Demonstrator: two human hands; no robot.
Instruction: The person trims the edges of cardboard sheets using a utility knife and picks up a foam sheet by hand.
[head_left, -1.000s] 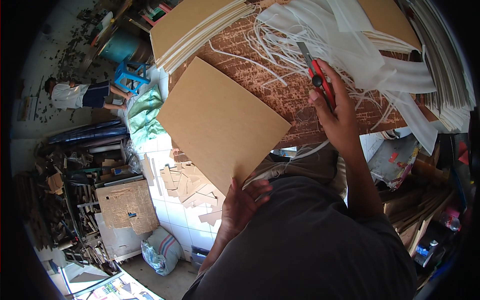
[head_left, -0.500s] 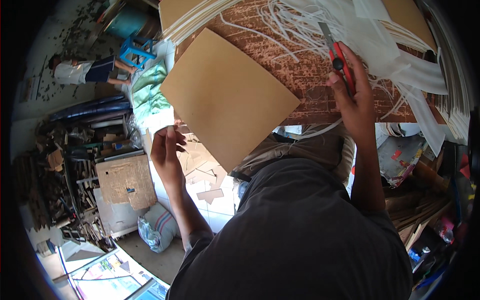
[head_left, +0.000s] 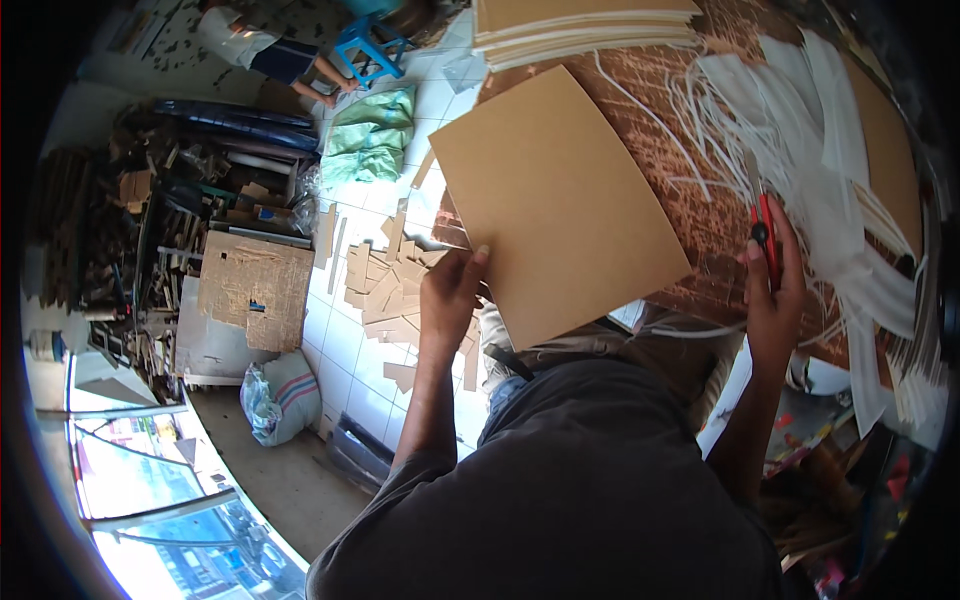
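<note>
My left hand (head_left: 455, 290) grips the left edge of a large brown cardboard sheet (head_left: 560, 205), thumb on top and fingers beneath. The sheet lies at a slant over the near left part of the worn reddish-brown table (head_left: 640, 120), with its lower corner jutting out past the edge above my lap. On the right, my right hand (head_left: 775, 275) is closed around a red utility knife (head_left: 768, 240) with a dark round knob. Its blade points away from me, close to a heap of thin white strips (head_left: 720, 110).
Stacked boards (head_left: 585, 25) lie at the table's far left, and white sheeting (head_left: 830, 170) hangs over its right side. Cardboard offcuts (head_left: 385, 290) litter the tiled floor at left, near a green sack (head_left: 370, 135). A blue stool (head_left: 370, 50) and another person (head_left: 260, 45) are farther back.
My left hand, empty before with a small gap from the sheet, now holds the sheet's edge. The whole view has shifted, and the knife stays in my right hand.
</note>
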